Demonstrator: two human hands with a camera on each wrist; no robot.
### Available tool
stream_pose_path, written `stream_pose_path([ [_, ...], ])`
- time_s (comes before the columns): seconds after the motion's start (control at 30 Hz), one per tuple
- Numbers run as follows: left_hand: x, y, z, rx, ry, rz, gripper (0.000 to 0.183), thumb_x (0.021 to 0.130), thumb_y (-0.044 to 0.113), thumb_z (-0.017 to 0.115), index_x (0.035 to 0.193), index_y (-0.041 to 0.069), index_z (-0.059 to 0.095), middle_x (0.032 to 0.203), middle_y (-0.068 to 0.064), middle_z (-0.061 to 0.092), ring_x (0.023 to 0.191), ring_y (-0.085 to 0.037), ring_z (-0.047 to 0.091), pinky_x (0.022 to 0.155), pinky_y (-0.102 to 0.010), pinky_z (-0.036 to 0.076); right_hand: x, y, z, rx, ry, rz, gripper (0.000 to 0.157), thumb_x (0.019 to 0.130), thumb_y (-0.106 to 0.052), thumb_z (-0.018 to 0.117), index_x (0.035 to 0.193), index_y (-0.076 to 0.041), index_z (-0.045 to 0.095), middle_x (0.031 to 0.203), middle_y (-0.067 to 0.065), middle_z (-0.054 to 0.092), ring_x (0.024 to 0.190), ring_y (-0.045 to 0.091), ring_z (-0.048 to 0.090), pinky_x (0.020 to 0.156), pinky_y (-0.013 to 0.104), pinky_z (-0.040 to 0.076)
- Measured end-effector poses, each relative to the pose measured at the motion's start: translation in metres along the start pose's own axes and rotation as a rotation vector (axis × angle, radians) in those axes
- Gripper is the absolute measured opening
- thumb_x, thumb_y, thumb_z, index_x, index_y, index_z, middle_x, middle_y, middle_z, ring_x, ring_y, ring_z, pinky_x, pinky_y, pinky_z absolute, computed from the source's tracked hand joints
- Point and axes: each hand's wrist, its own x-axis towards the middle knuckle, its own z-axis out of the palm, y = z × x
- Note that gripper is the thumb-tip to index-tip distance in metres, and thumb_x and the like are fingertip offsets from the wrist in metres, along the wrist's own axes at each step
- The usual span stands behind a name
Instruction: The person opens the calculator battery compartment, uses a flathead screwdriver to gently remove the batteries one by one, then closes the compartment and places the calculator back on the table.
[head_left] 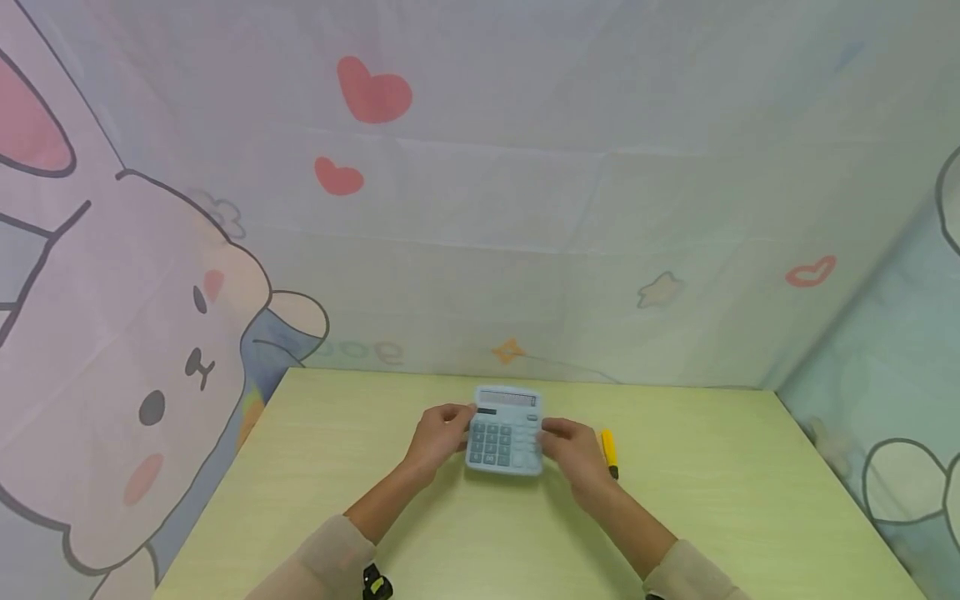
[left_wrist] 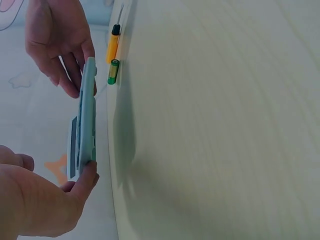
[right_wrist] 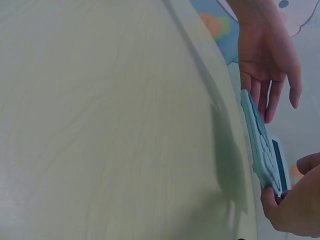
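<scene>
A light-blue calculator [head_left: 504,433] is held up over the table between both hands, its keys and display toward the head camera. My left hand [head_left: 441,437] grips its left edge, fingers reaching in behind it. On the other side, the fingers of my right hand [head_left: 573,454] hold the right edge. The left wrist view shows the calculator [left_wrist: 87,120] edge-on, with its shadow on the tabletop. Both thumbs stand partly away from the case in the wrist views.
Just right of the right hand lies a yellow-and-black screwdriver [head_left: 609,452] on the pale wooden table [head_left: 337,433]. A small green battery [left_wrist: 113,71] is near its handle in the left wrist view. A printed cloth [head_left: 525,208] hangs behind the table.
</scene>
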Motion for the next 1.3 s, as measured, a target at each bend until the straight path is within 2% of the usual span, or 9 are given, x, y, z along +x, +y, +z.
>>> stream_pose_path([
  [0.23, -0.002, -0.007, 0.001, 0.079, 0.003, -0.008, 0.055, 0.107, 0.04, 0.063, 0.136, -0.008, 0.063, 0.134, -0.021, 0.063, 0.106, -0.03, 0.071, 0.092, -0.045, 0.059, 0.0, 0.011, 0.006, 0.032, -0.046, -0.045, 0.049, 0.104, -0.011, 0.063, 0.147, 0.011, 0.053, 0.147, 0.03, 0.056, 0.134, 0.041, 0.056, 0.114, 0.056, 0.043],
  [0.47, -0.005, -0.012, 0.004, 0.134, 0.021, -0.019, 0.064, 0.105, 0.044, 0.064, 0.141, -0.009, 0.058, 0.141, -0.023, 0.061, 0.12, -0.033, 0.064, 0.097, -0.048, 0.056, 0.0, 0.019, 0.009, 0.011, -0.057, -0.076, 0.052, 0.104, -0.011, 0.064, 0.148, 0.013, 0.05, 0.149, 0.032, 0.053, 0.138, 0.046, 0.054, 0.114, 0.057, 0.043],
  [0.7, -0.006, -0.013, 0.006, 0.171, 0.032, -0.035, 0.066, 0.105, 0.044, 0.063, 0.143, -0.009, 0.057, 0.143, -0.023, 0.06, 0.131, -0.039, 0.058, 0.105, -0.054, 0.05, 0.001, 0.025, 0.01, 0.005, -0.075, -0.074, 0.053, 0.103, -0.009, 0.064, 0.15, 0.011, 0.049, 0.15, 0.03, 0.053, 0.138, 0.043, 0.054, 0.115, 0.056, 0.042],
  [1.3, -0.011, -0.017, 0.007, 0.199, 0.017, -0.034, 0.065, 0.106, 0.04, 0.062, 0.145, -0.012, 0.054, 0.143, -0.025, 0.059, 0.133, -0.044, 0.056, 0.108, -0.058, 0.047, -0.004, 0.031, 0.012, -0.021, -0.133, -0.061, 0.058, 0.105, -0.013, 0.064, 0.155, 0.009, 0.043, 0.157, 0.029, 0.047, 0.143, 0.046, 0.048, 0.115, 0.057, 0.043],
])
